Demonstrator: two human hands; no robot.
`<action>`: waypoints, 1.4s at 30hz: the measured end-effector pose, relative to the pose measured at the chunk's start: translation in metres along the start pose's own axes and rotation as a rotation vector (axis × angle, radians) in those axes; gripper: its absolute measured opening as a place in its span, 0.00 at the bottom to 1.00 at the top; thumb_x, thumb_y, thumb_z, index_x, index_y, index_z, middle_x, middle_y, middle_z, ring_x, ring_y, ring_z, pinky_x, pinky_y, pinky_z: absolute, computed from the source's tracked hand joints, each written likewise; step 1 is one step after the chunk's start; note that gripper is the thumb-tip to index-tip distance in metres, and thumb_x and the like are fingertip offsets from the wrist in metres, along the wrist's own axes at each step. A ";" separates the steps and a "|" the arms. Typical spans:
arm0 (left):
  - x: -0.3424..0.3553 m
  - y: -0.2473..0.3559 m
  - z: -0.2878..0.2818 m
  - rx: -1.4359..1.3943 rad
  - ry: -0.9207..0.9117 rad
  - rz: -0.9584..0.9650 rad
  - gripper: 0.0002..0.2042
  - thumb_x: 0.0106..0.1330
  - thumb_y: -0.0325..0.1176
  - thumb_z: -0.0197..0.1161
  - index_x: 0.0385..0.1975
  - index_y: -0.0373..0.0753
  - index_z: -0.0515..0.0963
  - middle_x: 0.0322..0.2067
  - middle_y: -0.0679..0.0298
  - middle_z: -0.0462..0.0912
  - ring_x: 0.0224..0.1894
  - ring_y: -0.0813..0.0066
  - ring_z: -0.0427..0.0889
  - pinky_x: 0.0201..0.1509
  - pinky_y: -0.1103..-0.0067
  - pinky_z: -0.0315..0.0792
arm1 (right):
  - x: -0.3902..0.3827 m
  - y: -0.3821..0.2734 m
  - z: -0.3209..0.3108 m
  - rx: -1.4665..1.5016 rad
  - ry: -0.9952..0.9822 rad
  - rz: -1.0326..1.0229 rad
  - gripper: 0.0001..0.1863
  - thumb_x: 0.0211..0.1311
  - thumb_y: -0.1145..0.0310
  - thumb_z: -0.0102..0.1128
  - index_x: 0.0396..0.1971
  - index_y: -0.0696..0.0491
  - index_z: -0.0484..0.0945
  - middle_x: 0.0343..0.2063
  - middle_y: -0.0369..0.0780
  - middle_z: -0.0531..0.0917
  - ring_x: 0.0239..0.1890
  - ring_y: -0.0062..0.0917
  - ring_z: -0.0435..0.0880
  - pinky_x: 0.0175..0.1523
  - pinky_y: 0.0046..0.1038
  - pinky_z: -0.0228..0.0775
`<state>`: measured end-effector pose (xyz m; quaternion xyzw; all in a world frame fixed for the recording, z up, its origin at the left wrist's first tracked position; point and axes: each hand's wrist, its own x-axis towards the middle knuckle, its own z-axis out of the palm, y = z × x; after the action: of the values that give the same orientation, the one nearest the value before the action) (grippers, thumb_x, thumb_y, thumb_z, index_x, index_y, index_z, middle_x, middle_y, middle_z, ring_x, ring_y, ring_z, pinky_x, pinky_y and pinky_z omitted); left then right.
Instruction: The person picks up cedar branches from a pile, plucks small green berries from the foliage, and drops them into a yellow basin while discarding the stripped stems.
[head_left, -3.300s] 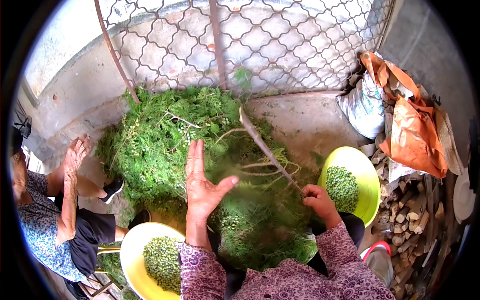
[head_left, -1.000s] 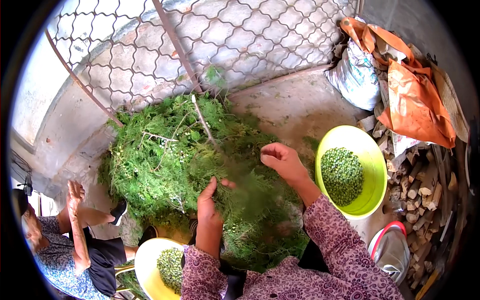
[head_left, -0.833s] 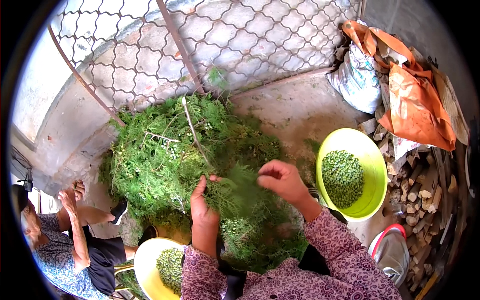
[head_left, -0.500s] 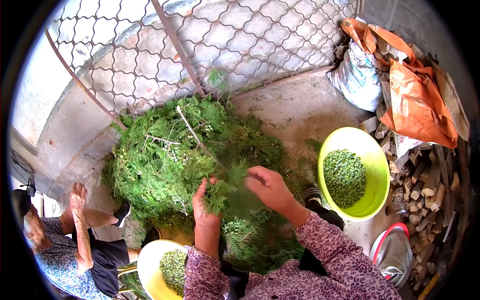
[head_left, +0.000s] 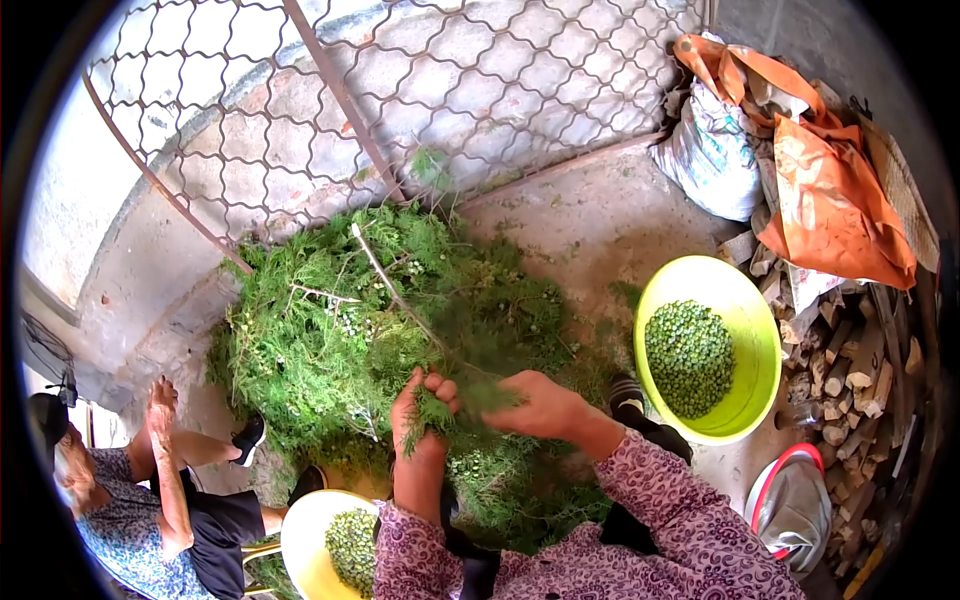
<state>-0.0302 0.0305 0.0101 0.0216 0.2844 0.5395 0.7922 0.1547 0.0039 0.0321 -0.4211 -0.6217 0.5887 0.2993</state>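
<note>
My left hand (head_left: 425, 450) is closed around a green conifer sprig (head_left: 428, 408), whose feathery tips stick out past the fingers. Close to its right, my right hand (head_left: 540, 405) pinches at the sprig's other end; blurred greenery shows at its fingertips. Both hands are over the near part of a big heap of cut conifer branches (head_left: 280, 375), which carries small pale green cones. One bare woody stem (head_left: 385, 280) lies across the top of the heap.
Right stands a yellow-green basin (head_left: 757, 385) holding small green cones (head_left: 690, 358); a paler basin (head_left: 305, 545) with cones is lower left. Another person (head_left: 150, 510) sits at left. A wire lattice (head_left: 480, 90) backs the heap. Firewood (head_left: 850, 385), sacks (head_left: 715, 150) and an orange bag (head_left: 830, 200) line the right.
My right hand has moved slightly down and right, its fingers now more closed. The left hand's fingers have curled tighter round the sprig. The seated person has barely moved.
</note>
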 end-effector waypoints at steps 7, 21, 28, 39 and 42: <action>0.010 0.016 -0.025 -0.242 -0.153 0.035 0.08 0.63 0.33 0.49 0.31 0.34 0.67 0.20 0.68 0.67 0.22 0.76 0.61 0.18 0.81 0.57 | -0.022 -0.010 -0.013 0.571 -0.370 0.112 0.07 0.53 0.72 0.52 0.30 0.59 0.75 0.20 0.35 0.76 0.21 0.15 0.73 0.24 0.18 0.65; 0.012 -0.001 -0.013 -0.159 -0.088 0.086 0.07 0.64 0.34 0.48 0.30 0.36 0.66 0.20 0.67 0.67 0.22 0.75 0.62 0.21 0.80 0.57 | -0.010 0.004 0.008 0.099 0.027 -0.053 0.16 0.56 0.67 0.53 0.42 0.59 0.74 0.21 0.32 0.76 0.20 0.12 0.71 0.24 0.16 0.63; 0.005 -0.009 -0.005 -0.037 -0.008 0.077 0.08 0.63 0.35 0.50 0.32 0.36 0.66 0.20 0.68 0.66 0.22 0.74 0.63 0.22 0.80 0.57 | -0.001 0.005 0.013 0.323 0.169 0.097 0.15 0.56 0.65 0.55 0.41 0.57 0.75 0.23 0.31 0.75 0.21 0.12 0.72 0.23 0.16 0.62; -0.003 -0.017 0.009 0.140 0.059 0.065 0.12 0.60 0.38 0.55 0.34 0.36 0.66 0.18 0.68 0.66 0.21 0.75 0.62 0.22 0.80 0.56 | 0.003 0.017 0.017 0.606 0.174 0.184 0.19 0.48 0.71 0.57 0.42 0.61 0.72 0.25 0.36 0.78 0.19 0.16 0.75 0.24 0.17 0.65; -0.007 -0.015 0.012 0.189 0.009 0.032 0.11 0.60 0.40 0.54 0.29 0.37 0.67 0.17 0.68 0.65 0.19 0.76 0.62 0.21 0.81 0.54 | -0.003 0.011 0.014 0.613 0.075 0.134 0.22 0.47 0.74 0.56 0.46 0.62 0.68 0.24 0.37 0.78 0.19 0.17 0.75 0.25 0.18 0.66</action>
<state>-0.0140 0.0215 0.0182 0.0984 0.3374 0.5227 0.7767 0.1458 -0.0057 0.0193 -0.3728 -0.3746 0.7512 0.3955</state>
